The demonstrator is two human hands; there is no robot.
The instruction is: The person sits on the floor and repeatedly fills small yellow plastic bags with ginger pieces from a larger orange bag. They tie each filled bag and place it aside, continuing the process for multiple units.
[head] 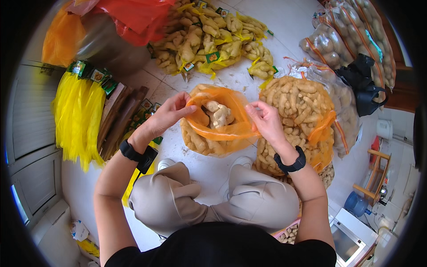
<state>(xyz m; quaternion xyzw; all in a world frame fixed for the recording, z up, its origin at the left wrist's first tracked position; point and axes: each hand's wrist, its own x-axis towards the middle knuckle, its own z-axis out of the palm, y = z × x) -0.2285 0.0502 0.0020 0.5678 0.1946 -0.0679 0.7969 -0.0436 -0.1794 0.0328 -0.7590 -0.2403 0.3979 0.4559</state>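
An orange mesh bag (213, 147) of ginger roots stands on the floor before my knees, its mouth spread wide. With my left hand (170, 111) I pinch the left side of its rim between thumb and fingers. The right side of the rim is held by my right hand (265, 120). Pale ginger roots (218, 113) show through the mouth. Just right of this bag, close to my right hand, stand larger orange mesh bags of ginger (297, 100).
Yellow net bags of ginger (206, 43) with green tags lie heaped ahead. Empty yellow net bags (78, 116) hang at left beside wooden boards (115, 120). Sacks of round produce (353, 33) and a black bag (362, 83) stand at right. Red plastic (136, 20) is at upper left.
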